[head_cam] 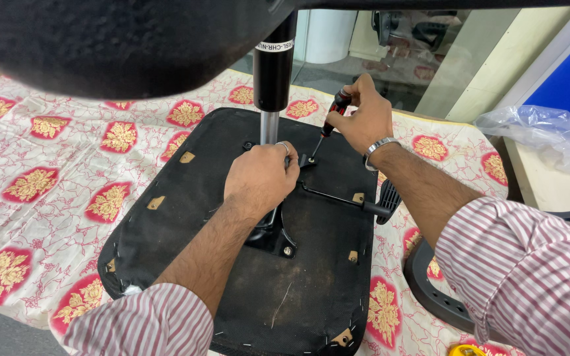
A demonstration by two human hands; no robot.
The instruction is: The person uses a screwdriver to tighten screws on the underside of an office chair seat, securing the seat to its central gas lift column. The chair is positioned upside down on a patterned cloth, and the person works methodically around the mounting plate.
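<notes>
An upturned black chair seat [311,277] lies on a patterned cloth. A black metal mounting plate [278,240] sits on its underside, and a black and silver gas cylinder [272,79] rises from it. My left hand [260,178] grips the plate at the cylinder's foot. My right hand [361,115] holds a red and black screwdriver [330,122], tip down on a screw [311,160] at the plate's far corner. A black lever with a paddle handle [380,201] sticks out to the right.
A white cloth with red and gold flowers [41,165] covers the floor. A dark chair part [67,39] overhangs the top left. A black plastic armrest [430,290] lies at right, a crumpled clear plastic bag [542,128] on a wooden surface beyond it.
</notes>
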